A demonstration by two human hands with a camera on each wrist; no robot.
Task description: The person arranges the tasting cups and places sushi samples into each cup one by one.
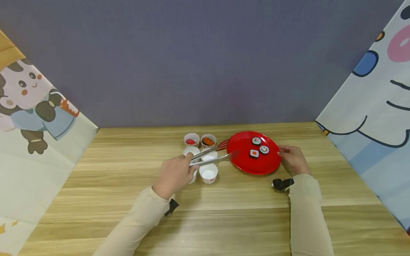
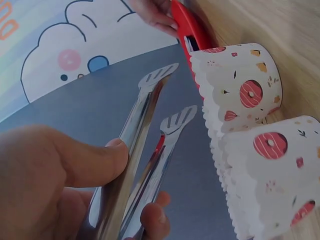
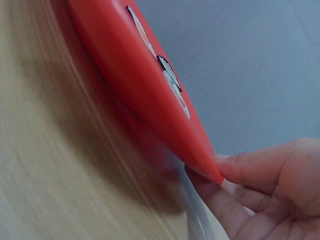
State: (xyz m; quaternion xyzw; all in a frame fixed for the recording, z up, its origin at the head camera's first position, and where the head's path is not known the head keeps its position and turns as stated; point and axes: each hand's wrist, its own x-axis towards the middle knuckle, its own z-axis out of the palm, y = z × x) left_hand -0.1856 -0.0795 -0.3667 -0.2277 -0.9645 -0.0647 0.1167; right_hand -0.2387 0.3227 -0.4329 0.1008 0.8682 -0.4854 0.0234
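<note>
The wood-grain worktop [image 1: 105, 170] carries everything, with a grey wall [image 1: 205, 71] behind its far edge. The red plate [image 1: 256, 165] is the broadest thing on it, right of the middle and near the far edge. The right hand [image 1: 294, 160] pinches the plate's right rim between thumb and fingers. The left hand [image 1: 177, 174] is clamped on the metal tongs [image 1: 215, 160], whose two ends stand apart with nothing between them and reach to the plate's left part; whether they touch it I cannot tell. Left of the plate, around the worktop's middle, six paper cups [image 1: 208, 180] stand close together in three rows of two, partly hidden by tongs and hand. The back pair hold a pink piece [image 1: 190, 141] and an orange piece [image 1: 208, 141]. Smallest are three sushi rolls [image 1: 254, 153], grouped on the plate right of the tongs' ends. The step in hand seems to be readying the tongs for a roll with the plate steadied; picking one calls for lining the parted ends up on either side, then squeezing.
</note>
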